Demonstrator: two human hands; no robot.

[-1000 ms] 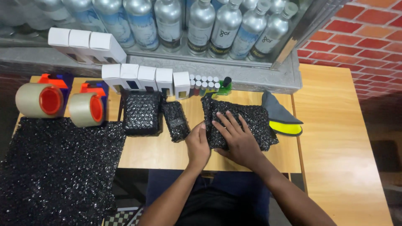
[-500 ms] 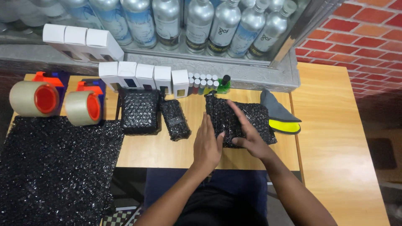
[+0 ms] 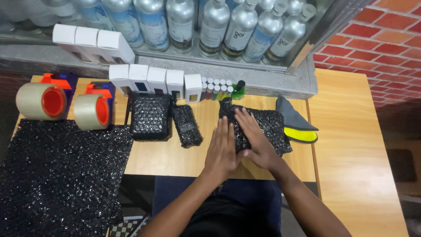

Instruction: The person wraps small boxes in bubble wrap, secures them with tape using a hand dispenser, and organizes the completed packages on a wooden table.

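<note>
— What are the hands on?

— Both are on a black bubble-wrap bundle (image 3: 258, 129) lying on the desk (image 3: 175, 153). The left hand (image 3: 221, 149) lies flat, fingers straight and together, pressed against the bundle's near-left edge. The right hand (image 3: 254, 140) lies on top of it, fingers spread and bent over the wrap, thumb tucked under at the near side.

— So is either grip closed?

— The left is open, a flat palm only. The right grip is wrapped round the bundle and holds it down.

— What lies around that grip?

— Just left of it, a small wrapped packet (image 3: 187, 126); further left, a larger wrapped parcel (image 3: 151, 116). Just right of the bundle, a grey and yellow cloth (image 3: 296, 125), touching or nearly touching it. Beyond the fingertips, a cluster of small vials (image 3: 217, 87) and a green bottle (image 3: 238, 91), with a row of white boxes (image 3: 153, 81) to their left. Further back, silver bottles (image 3: 210, 22) stand behind glass.

— And far left?

— Two tape rolls (image 3: 66, 105) on dispensers, and nearer the person a big sheet of black wrap (image 3: 57, 175) hanging over the desk's edge, well apart from both hands.
</note>
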